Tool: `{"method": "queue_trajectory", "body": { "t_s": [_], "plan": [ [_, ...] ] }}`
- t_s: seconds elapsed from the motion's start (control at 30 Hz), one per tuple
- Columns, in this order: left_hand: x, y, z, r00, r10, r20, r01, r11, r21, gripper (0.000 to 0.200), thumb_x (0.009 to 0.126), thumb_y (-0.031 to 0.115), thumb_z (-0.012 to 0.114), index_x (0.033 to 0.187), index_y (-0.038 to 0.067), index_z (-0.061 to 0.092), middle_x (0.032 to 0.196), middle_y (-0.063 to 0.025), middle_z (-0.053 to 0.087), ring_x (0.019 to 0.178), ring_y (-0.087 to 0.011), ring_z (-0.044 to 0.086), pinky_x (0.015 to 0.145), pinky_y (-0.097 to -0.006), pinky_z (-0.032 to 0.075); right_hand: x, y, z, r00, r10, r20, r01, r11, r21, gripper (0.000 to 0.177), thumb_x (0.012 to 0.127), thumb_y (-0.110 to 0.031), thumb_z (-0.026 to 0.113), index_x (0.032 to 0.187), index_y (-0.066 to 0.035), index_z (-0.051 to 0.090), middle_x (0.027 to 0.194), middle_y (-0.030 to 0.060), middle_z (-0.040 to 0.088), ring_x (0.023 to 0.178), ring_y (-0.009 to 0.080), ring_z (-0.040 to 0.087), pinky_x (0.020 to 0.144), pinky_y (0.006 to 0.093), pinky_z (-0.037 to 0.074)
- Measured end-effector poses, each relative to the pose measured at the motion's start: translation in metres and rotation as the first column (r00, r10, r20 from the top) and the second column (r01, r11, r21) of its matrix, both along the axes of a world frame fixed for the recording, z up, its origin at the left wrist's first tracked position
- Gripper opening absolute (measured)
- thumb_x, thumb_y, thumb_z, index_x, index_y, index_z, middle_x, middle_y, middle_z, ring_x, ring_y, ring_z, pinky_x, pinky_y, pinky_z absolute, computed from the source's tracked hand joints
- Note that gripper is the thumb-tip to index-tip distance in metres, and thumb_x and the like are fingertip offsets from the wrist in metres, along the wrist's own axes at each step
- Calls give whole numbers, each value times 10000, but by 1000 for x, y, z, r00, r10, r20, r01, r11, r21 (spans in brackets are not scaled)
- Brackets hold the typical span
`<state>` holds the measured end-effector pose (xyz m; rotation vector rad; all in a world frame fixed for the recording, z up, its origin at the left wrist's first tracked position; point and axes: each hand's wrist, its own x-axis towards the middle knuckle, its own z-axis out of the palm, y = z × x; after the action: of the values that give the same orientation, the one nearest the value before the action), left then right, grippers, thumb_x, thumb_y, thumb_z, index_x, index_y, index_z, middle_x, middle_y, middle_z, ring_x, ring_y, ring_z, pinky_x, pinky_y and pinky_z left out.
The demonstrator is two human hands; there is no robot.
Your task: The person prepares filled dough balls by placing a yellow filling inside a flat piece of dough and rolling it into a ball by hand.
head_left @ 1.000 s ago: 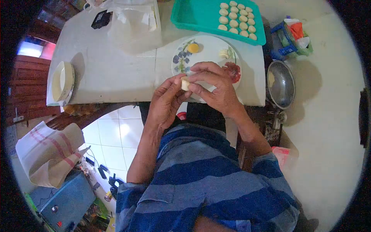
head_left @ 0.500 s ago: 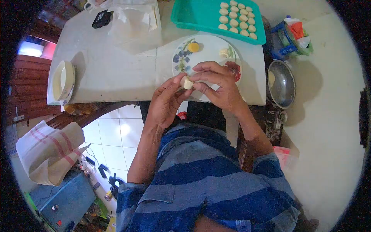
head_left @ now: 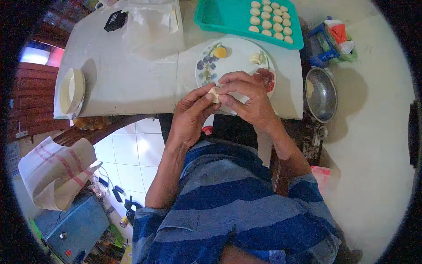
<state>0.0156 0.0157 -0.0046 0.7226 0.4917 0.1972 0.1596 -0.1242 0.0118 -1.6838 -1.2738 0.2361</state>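
Observation:
A small pale piece of dough (head_left: 215,94) is pinched between the fingertips of both hands, above the near part of a flowered white plate (head_left: 237,47). My left hand (head_left: 191,110) grips it from the left, thumb on top. My right hand (head_left: 251,97) closes on its right side with thumb and fingers. On the plate lie a round yellow lump (head_left: 220,52) and a small pale piece (head_left: 255,58) near the printed flower. Behind the plate stands a turquoise tray (head_left: 220,23) with rows of round pale dough balls (head_left: 277,27) on its right side.
Clear plastic bags (head_left: 154,33) and a black object (head_left: 116,21) lie at the table's back left. A white round dish (head_left: 72,91) stands on the left edge. Off the right edge are a metal bowl (head_left: 321,94) and a blue basket (head_left: 320,44).
The dough has turned slightly between my fingers, and my left thumb has shifted over it. Both hands stay in nearly the same place.

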Motion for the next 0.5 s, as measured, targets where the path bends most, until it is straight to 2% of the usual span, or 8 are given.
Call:
{"method": "queue_trajectory", "body": {
  "t_s": [0.07, 0.1, 0.17, 0.3, 0.37, 0.4, 0.47, 0.5],
  "plan": [
    [0, -1, -4, 999, -9, 38, 10, 999, -36, 336, 1021, 129, 621, 1322, -20, 607, 1197, -112, 677, 1044, -177, 672, 916, -307, 575, -1, 0, -5, 997, 12, -72, -10, 1000, 25, 215, 854, -129, 793, 1043, -52, 724, 1168, 111, 666, 1108, 229, 644, 974, 362, 487],
    [1, -3, -5, 1000, -6, 21, 6, 1000, 3, 328, 1024, 133, 614, 1314, -21, 612, 1195, -115, 680, 1044, -180, 674, 919, -311, 574, -3, 2, -9, 997, 11, -74, -9, 1000, 25, 215, 854, -129, 793, 1043, -52, 724, 1168, 111, 666, 1108, 229, 644, 974, 362, 487],
    [2, -3, -6, 1000, -4, 4, 4, 999, 44, 321, 1028, 137, 606, 1307, -21, 616, 1193, -117, 683, 1044, -182, 675, 922, -315, 574, -8, 6, -16, 907, 28, -420, 12, 996, 93, 312, 855, -133, 799, 1135, -49, 691, 1187, 99, 655, 1117, 206, 632, 971, 363, 487],
    [3, 0, -4, 999, -12, 48, 9, 998, 65, 334, 1014, 102, 602, 1325, -20, 590, 1202, -153, 682, 1082, -211, 680, 908, -339, 584, -11, 8, -4, 879, 0, -477, 20, 999, 36, 405, 849, -139, 806, 1217, -51, 661, 1198, 87, 643, 1138, 193, 617, 975, 369, 485],
    [3, 1, 1, 998, -7, 63, 5, 999, 44, 356, 1008, 93, 603, 1345, -17, 570, 1212, -166, 677, 1098, -223, 680, 902, -349, 588, -11, 7, 8, 983, 41, -180, -36, 999, 29, 448, 847, -161, 808, 1256, -59, 656, 1205, 101, 658, 1143, 217, 621, 980, 377, 486],
    [3, -1, 3, 998, 24, 57, -27, 997, 66, 383, 1008, 97, 600, 1368, -21, 542, 1223, -177, 671, 1107, -238, 680, 899, -356, 591, -13, 7, 8, 982, 42, -181, -38, 999, 28, 448, 847, -161, 808, 1256, -59, 656, 1205, 101, 658, 1143, 217, 621, 980, 377, 486],
    [5, -4, 6, 997, 50, 53, -54, 995, 87, 412, 1009, 102, 597, 1392, -26, 514, 1233, -187, 665, 1116, -252, 680, 895, -364, 594, -14, 5, 5, 990, -30, 138, 34, 999, -24, 508, 834, -182, 817, 1293, -52, 640, 1219, 116, 672, 1135, 259, 628, 983, 386, 487],
    [6, -4, 8, 998, 48, 28, -51, 994, 97, 435, 1016, 130, 594, 1408, -29, 496, 1244, -187, 661, 1116, -254, 678, 906, -365, 587, -14, 4, 3, 990, -32, 139, 36, 999, -25, 508, 834, -182, 817, 1293, -52, 640, 1219, 116, 672, 1135, 259, 628, 983, 386, 487]
  ]
}}
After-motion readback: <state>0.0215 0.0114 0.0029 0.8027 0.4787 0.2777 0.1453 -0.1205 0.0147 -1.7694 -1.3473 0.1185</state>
